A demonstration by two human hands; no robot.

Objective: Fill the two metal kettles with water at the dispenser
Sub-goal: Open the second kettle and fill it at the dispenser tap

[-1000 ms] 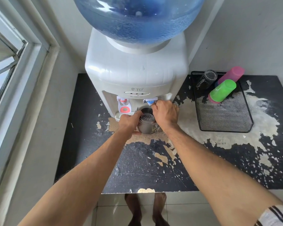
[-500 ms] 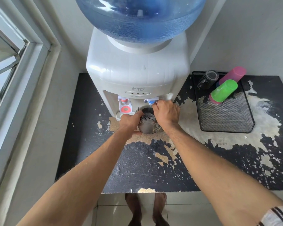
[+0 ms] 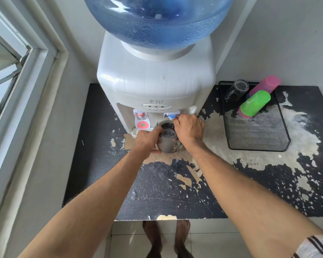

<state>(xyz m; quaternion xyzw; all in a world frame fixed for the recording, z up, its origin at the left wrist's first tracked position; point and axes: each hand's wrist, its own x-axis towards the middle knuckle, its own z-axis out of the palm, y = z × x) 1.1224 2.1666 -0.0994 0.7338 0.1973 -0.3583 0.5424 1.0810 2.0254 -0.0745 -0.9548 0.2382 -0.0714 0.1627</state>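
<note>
One metal kettle (image 3: 167,140) stands upright under the blue tap (image 3: 172,116) of the white dispenser (image 3: 155,81), its open mouth up and a perforated strainer showing inside. The left hand (image 3: 147,140) is wrapped around the kettle's side. The right hand (image 3: 189,128) has its fingers closed on the blue tap. The dispenser front reads "TD". A red tap (image 3: 141,119) sits beside the blue one. On the worn black surface (image 3: 157,192), a mesh tray (image 3: 257,131) holds one green cup (image 3: 254,103), one pink cup (image 3: 265,85) and one dark mug (image 3: 237,89).

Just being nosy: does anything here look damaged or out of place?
Yes: the black tabletop is badly worn, its coating peeled off in big pale patches beside the dispenser. In the mesh tray, the green cup lies tipped over.
</note>
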